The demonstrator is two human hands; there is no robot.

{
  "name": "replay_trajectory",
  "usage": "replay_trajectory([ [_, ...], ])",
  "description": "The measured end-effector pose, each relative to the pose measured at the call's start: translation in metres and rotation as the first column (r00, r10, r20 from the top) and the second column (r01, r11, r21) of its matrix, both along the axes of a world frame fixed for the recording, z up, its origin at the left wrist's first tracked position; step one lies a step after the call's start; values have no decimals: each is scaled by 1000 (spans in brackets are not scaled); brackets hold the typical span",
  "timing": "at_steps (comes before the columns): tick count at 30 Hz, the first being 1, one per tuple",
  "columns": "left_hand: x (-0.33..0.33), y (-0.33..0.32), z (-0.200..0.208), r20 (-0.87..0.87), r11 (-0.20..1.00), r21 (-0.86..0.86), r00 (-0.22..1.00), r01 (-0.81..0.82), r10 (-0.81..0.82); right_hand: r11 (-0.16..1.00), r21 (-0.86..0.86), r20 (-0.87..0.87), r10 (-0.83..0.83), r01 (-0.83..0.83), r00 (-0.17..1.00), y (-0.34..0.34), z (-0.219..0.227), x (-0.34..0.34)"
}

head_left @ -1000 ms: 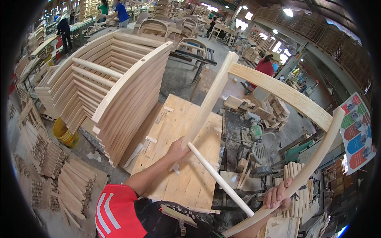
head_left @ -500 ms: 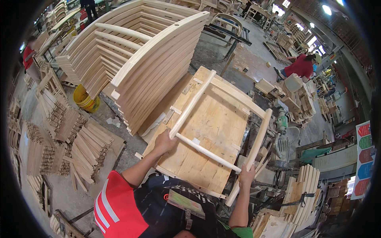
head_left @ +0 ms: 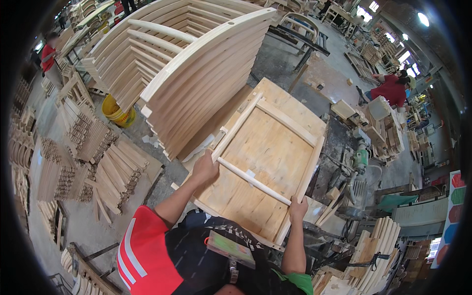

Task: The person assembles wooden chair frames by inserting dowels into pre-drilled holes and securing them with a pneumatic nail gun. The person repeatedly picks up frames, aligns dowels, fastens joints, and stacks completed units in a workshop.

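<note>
A pale wooden frame (head_left: 287, 123) lies on a plywood board (head_left: 265, 147) in front of me. It has two long side rails, a broad crossbar at the far end and a thin round rung (head_left: 270, 191) nearer to me. My left hand (head_left: 205, 168) is closed around the left rail beside the rung's end. At the rung's other end, my right hand (head_left: 298, 209) grips the right rail. Small wooden blocks are fixed along the board's left edge. A white scrap (head_left: 250, 174) shows beside the rung.
A tall stack of curved wooden frames (head_left: 206, 64) rises just beyond the board's left side. Bundled slats (head_left: 118, 174) and a yellow bucket (head_left: 118, 112) occupy the left floor. At right stand a green machine (head_left: 360, 160) and strapped wood pieces (head_left: 376, 246). A person in red (head_left: 391, 91) is farther off.
Both hands have brought the frame down from a tilted, raised position until it lies within the board's outline. The right rail has come down most. The whole view has shifted slightly.
</note>
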State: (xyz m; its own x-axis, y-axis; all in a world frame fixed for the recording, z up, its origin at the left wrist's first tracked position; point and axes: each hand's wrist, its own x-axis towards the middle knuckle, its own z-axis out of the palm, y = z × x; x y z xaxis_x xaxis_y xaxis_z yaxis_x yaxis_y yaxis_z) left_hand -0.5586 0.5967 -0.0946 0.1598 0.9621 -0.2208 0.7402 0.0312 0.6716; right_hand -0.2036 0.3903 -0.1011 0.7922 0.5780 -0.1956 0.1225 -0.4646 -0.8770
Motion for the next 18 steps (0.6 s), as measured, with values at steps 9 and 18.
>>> replay_trajectory([
  [9, -6, 8, 15, -298, 972, 123, 941, 202, -158, 929, -370, 496, 221, -26, 840, -6, 5, 9],
  [18, -13, 24, 15, -224, 968, 61, 948, 244, -225, 919, -394, 495, 208, 5, 844, -3, -2, 5],
])
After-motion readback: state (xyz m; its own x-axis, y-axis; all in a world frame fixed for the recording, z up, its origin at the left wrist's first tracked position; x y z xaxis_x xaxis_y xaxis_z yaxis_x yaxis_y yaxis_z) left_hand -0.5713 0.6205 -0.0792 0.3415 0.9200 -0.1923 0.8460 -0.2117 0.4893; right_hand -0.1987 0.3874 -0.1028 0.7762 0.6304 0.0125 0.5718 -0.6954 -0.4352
